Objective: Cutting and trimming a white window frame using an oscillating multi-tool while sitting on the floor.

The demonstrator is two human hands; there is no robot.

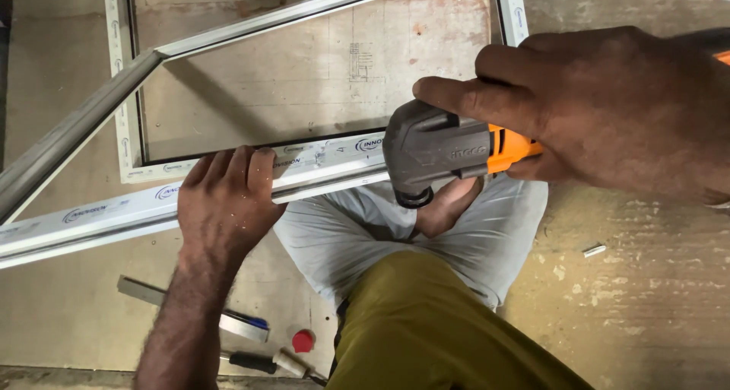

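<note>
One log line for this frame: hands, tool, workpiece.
left hand: grips white frame bar | right hand: holds grey-orange power tool, head at bar end | floor: metal strip, screwdriver

metal strip [228, 320], red cap [303, 341], screwdriver [262, 362], small offcut [594, 249]

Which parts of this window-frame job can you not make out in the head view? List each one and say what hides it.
- Power tool: rear hidden by the right hand; blade hidden beneath its head.
- White frame bar: left end cut off by the picture edge; part covered by the left hand.
- Screwdriver: tip hidden behind the forearm.
</note>
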